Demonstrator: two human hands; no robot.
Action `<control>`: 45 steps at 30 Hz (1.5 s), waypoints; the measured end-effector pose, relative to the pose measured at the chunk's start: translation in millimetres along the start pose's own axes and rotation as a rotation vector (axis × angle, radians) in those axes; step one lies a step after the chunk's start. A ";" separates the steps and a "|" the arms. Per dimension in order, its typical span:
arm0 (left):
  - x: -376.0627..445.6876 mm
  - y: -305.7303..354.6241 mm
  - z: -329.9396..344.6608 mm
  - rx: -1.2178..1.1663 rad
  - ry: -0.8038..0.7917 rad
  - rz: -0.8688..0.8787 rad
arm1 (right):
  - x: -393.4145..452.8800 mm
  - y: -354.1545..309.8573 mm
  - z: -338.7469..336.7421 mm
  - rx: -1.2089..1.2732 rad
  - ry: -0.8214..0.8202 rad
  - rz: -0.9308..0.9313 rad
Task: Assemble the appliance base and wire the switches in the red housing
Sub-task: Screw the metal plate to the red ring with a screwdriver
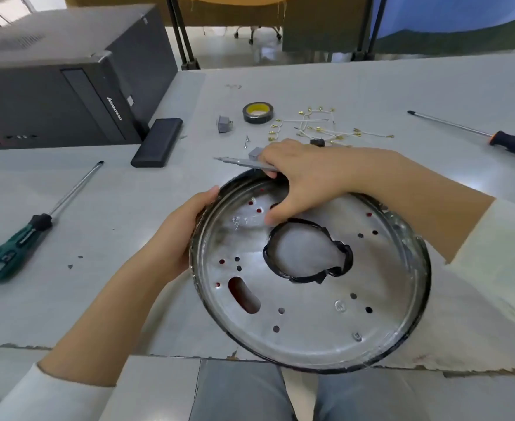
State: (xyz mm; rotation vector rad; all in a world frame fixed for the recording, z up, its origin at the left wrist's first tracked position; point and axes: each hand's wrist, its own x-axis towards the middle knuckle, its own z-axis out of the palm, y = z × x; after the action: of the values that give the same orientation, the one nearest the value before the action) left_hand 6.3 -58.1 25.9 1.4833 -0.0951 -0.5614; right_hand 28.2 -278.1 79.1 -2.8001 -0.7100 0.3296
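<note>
Round metal base plate held at the near edge of the grey table, tilted toward the camera, dark rim around it, red showing through several of its small holes and through the oblong slot at near left. Large central opening edged with black tape.

Left hand gripping the plate's left rim, thumb over the top edge, fingers curled behind. Right hand reaching across the far part of the plate, fingers curled around a slim grey screwdriver whose tip points left; a small grey block sits against the fingertips, and whether it is held cannot be told. Thumb lying down on the plate face near the central opening.

On the table beyond: grey switch standing alone, roll of black tape with yellow core just right of it, loose bundle of white wires with brass terminals further right, two small screws near the switch.

Green-handled screwdriver at left, orange-and-black screwdriver at far right. Black computer tower lying at far left, flat black box beside it.
</note>
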 end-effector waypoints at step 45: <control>-9.7 32.1 41.5 0.232 0.104 0.008 | -32.4 -2.9 7.5 -0.284 0.071 0.053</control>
State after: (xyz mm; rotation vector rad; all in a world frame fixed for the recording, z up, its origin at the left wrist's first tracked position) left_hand -9.0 -92.4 63.8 1.7343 -0.0869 -0.4773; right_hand -2.8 -290.2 78.0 -3.0843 -0.7183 0.1468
